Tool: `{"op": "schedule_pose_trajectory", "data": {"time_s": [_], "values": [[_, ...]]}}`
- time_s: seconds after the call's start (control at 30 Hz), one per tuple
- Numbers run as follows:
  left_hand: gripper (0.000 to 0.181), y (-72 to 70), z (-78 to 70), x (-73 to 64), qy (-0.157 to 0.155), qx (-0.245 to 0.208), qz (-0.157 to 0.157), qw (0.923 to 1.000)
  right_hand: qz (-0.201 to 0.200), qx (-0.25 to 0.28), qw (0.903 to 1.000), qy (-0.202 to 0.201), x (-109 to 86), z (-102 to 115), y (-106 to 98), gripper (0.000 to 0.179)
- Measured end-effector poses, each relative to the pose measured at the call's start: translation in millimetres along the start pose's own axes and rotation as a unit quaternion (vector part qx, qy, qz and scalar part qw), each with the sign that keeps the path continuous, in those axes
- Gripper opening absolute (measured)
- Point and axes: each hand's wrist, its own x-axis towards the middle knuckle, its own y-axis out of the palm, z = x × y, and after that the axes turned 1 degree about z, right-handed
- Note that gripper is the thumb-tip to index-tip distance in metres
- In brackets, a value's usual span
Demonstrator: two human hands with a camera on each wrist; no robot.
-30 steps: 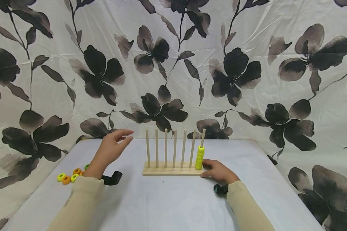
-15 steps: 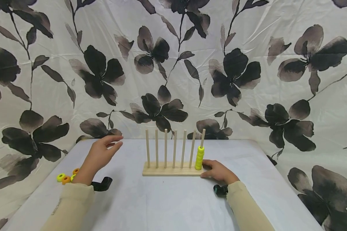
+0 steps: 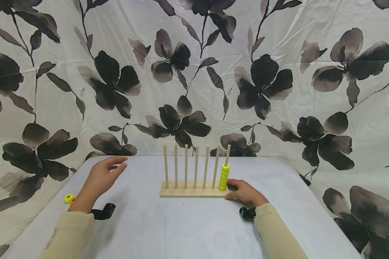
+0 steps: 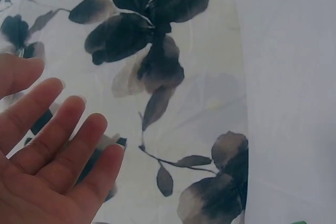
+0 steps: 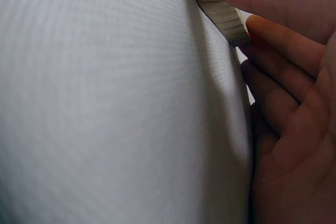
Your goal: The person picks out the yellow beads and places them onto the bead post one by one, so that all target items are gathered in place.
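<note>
A wooden peg rack [image 3: 191, 194] stands on the white table, with several upright pegs in a row. Yellow beads [image 3: 224, 177] are stacked on its rightmost peg; the other pegs are bare. My right hand [image 3: 245, 190] holds the rack's right end, and in the right wrist view the base end [image 5: 226, 22] sits between thumb and fingers. Left of the rack, my left hand [image 3: 100, 176] is raised above the table, holding nothing; its fingers [image 4: 86, 135] look spread and relaxed in the left wrist view. A yellow bead [image 3: 69, 198] and part of an orange bead [image 3: 72, 200] show beside the left wrist.
Behind the table [image 3: 181, 230] hangs a white cloth [image 3: 213, 100] with dark flowers. A sliver of green [image 4: 299, 222] shows at the bottom edge of the left wrist view. The left forearm hides part of the table's left side.
My left hand has moved left and down, away from the rack, and its forearm now covers most of the loose beads. My right hand and the rack have stayed put.
</note>
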Motion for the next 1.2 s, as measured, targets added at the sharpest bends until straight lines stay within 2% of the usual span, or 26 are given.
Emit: {"op": "schedule_pose_trajectory", "data": {"time_s": [0.37, 0.77, 1.03, 1.2], "values": [[0.056, -2.3, 16.5, -4.5, -0.037, -0.001, 0.016, 0.9992, -0.004, -0.002, 1.0, -0.006, -1.1, 1.4, -0.6, 0.074], [0.063, -3.8, 33.7, -6.4, -0.054, 0.032, 0.035, 0.9975, -0.006, -0.006, 0.9999, 0.006, 0.4, 1.2, -0.4, 0.074], [0.045, -6.3, 49.1, -7.2, -0.045, 0.038, 0.046, 0.9972, -0.004, -0.005, 1.0, 0.008, -1.1, 2.1, 0.1, 0.075], [0.043, -9.0, 58.2, -8.7, -0.061, 0.036, 0.067, 0.9952, -0.005, -0.005, 0.9999, 0.008, -1.9, 2.8, -0.1, 0.075]]}}
